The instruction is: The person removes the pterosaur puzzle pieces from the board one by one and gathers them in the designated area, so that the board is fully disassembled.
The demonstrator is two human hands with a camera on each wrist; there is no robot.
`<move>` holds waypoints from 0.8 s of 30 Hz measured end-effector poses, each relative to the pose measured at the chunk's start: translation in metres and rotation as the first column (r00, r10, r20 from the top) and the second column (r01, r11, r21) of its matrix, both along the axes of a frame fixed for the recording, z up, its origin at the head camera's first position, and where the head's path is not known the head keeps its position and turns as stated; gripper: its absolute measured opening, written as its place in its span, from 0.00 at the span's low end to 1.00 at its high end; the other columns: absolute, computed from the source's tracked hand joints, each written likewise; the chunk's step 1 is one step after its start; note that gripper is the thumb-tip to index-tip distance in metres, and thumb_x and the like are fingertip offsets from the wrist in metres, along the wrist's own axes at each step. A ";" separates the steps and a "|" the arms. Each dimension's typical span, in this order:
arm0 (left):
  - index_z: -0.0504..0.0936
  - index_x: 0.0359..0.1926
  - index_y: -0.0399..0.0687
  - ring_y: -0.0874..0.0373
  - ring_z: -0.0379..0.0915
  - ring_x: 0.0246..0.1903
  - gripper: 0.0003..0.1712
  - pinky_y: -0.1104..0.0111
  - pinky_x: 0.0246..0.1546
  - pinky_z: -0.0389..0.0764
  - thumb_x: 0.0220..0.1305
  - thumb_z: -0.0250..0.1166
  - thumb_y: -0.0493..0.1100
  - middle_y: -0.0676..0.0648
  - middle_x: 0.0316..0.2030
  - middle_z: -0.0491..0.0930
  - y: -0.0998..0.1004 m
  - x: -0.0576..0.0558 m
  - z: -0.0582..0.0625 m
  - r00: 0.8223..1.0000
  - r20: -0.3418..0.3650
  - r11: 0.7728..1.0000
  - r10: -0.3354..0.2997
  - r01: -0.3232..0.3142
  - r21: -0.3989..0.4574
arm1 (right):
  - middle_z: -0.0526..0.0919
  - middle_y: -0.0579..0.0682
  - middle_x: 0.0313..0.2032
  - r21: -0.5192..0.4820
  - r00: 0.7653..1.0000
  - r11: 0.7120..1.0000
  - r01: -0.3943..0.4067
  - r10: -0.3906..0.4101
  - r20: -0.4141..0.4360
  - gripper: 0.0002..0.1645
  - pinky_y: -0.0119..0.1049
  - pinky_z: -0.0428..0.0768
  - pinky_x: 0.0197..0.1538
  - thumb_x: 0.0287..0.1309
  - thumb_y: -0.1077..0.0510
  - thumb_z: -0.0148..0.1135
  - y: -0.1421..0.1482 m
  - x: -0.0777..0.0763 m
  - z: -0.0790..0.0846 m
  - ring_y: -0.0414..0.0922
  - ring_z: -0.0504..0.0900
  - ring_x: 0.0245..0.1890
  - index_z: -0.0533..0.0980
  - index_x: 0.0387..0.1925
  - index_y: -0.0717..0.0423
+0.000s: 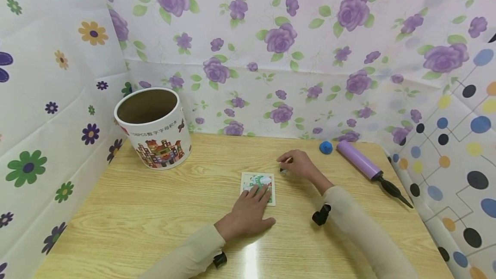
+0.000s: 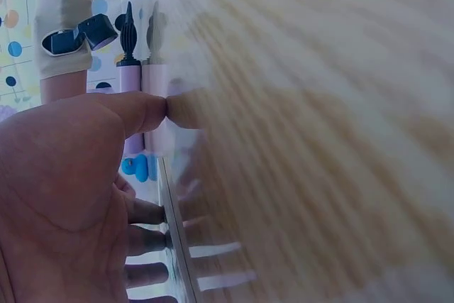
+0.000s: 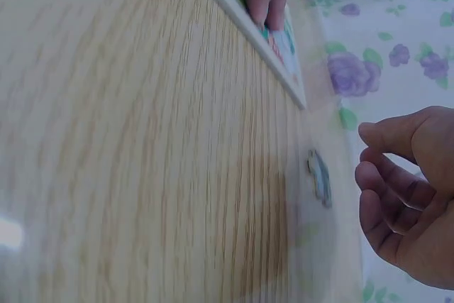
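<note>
Resting on the puzzle (image 1: 258,180), the left hand (image 1: 249,213).

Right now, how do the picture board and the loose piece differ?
The picture board is larger than the loose piece. The board's edges are straight; the piece's irregular. The left hand rests on the board; the right hand isn't touching the piece. Both lie on the table.

The head view is bright, and the table (image 1: 174,210) shines white at six o'clock; the left-wrist view looks hazy.
</note>
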State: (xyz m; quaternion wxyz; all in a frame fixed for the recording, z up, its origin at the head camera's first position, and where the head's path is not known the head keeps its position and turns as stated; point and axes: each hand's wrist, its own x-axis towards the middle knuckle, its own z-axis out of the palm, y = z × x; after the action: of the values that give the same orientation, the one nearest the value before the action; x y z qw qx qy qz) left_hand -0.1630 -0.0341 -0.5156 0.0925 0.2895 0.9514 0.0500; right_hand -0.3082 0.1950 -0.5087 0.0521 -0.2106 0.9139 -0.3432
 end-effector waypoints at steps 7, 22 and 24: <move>0.51 0.82 0.46 0.45 0.48 0.79 0.49 0.49 0.73 0.60 0.73 0.51 0.69 0.44 0.80 0.50 0.003 0.000 0.001 1.000 0.003 1.000 0.009 -0.009 -0.004 | 0.87 0.52 0.46 -0.024 0.997 0.997 -0.080 0.080 -0.008 0.14 0.39 0.84 0.42 0.67 0.57 0.68 -0.025 0.008 0.003 0.45 0.86 0.42 0.86 0.51 0.57; 0.53 0.82 0.49 0.46 0.47 0.79 0.47 0.50 0.73 0.60 0.73 0.49 0.69 0.46 0.81 0.50 0.002 0.001 0.000 1.000 -0.002 1.000 0.001 -0.001 -0.031 | 0.86 0.46 0.46 -0.005 0.989 0.989 -0.149 0.149 -0.004 0.13 0.41 0.83 0.43 0.65 0.53 0.70 -0.058 0.015 -0.007 0.40 0.83 0.40 0.88 0.49 0.52; 0.52 0.82 0.49 0.46 0.47 0.79 0.47 0.49 0.73 0.60 0.74 0.49 0.69 0.46 0.81 0.49 0.002 0.001 0.000 1.000 -0.002 1.000 -0.004 0.004 -0.031 | 0.86 0.45 0.44 0.020 0.988 0.988 -0.152 0.153 -0.019 0.13 0.39 0.82 0.41 0.65 0.52 0.71 -0.059 0.015 -0.009 0.39 0.81 0.38 0.88 0.48 0.52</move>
State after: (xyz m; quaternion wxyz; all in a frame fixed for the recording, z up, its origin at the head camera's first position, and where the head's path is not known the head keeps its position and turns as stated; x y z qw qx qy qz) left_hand -0.1624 -0.0324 -0.5154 0.0959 0.2899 0.9516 0.0348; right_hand -0.2933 0.1358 -0.5179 0.0707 -0.2829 0.8987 -0.3277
